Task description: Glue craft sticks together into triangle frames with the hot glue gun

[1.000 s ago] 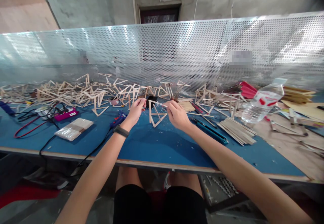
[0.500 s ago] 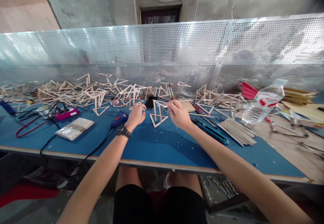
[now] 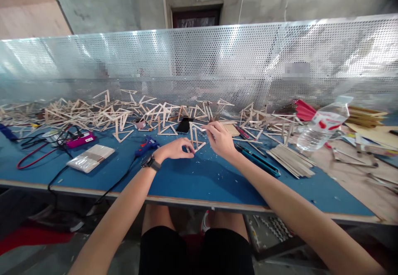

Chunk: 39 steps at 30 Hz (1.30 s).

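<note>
A small frame of thin wooden sticks [image 3: 195, 136] stands on the blue tabletop, with a triangular base and an upright. My right hand [image 3: 220, 140] pinches the end of its top stick. At the base's near corner are the bent fingertips of my left hand [image 3: 178, 148], closed on the frame; the hand hides the base's left side. A blue glue gun [image 3: 147, 145] lies left of my left hand, beyond the wrist. Behind the frame rests a black phone [image 3: 185, 125]. The teal cutter-like tool [image 3: 258, 159] lies below my right forearm's far side.
Many stick frames [image 3: 83, 115] are heaped along the perforated metal screen [image 3: 139, 59]. Loose flat sticks [image 3: 290, 161] and a water bottle [image 3: 323, 124] are at right. To the left are a purple power strip [image 3: 81, 139], cables and a plastic-wrapped pack [image 3: 91, 158].
My left hand has moved right and toward me, from beside the frame to its base corner. My right hand keeps its pinch on the top stick, almost unmoved.
</note>
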### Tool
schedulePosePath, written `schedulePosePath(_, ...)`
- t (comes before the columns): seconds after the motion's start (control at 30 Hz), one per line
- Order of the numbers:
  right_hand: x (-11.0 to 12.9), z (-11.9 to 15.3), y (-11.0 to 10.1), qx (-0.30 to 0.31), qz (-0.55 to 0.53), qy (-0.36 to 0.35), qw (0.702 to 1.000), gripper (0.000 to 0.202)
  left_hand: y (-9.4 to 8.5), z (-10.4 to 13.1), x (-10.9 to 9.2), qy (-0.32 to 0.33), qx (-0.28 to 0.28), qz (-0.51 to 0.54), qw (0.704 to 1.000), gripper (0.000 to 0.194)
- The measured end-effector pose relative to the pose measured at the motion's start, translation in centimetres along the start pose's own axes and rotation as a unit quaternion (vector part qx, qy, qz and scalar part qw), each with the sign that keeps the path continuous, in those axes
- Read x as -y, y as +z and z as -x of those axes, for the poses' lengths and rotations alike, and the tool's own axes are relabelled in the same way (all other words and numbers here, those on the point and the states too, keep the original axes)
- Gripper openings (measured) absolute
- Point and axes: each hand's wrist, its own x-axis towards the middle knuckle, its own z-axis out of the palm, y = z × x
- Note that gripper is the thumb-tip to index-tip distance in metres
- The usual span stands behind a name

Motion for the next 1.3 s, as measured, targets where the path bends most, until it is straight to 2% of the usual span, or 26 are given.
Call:
schedulePosePath(0.23,0.2,0.0,0.1,0.003,-0.006,0.005,1.000,0.035,0.6,-0.3,0.1,-0.010,-0.006,-0.021,1.000,0.022)
schedulePosePath(0.43,0.0,0.0,0.1,0.001,-0.010,0.005,1.000,0.035,1.0,-0.4,-0.6,-0.010,-0.022,-0.055,0.998,0.020)
schedulePosePath(0.53,-0.1,0.0,0.2,0.003,-0.005,0.002,1.000,0.035,0.8,-0.2,-0.7,-0.008,-0.011,-0.059,0.998,0.012)
schedulePosePath(0.63,-0.2,0.1,0.3,0.005,0.001,0.002,1.000,0.034,0.5,0.0,-0.5,-0.010,0.003,-0.071,0.997,0.022)
schedulePosePath(0.9,-0.4,0.2,0.5,0.010,-0.004,0.008,1.000,0.033,0.3,-0.1,-1.4,-0.035,0.013,-0.138,0.990,0.016)
schedulePosePath(1.13,-0.5,0.2,0.5,0.016,0.008,0.007,1.000,0.030,0.2,-0.1,-0.5,-0.061,0.002,-0.159,0.985,0.015)
schedulePosePath(1.3,-0.5,0.3,0.7,0.015,0.013,0.005,1.000,0.029,0.1,-0.2,-0.5,-0.055,-0.007,-0.178,0.982,0.019)
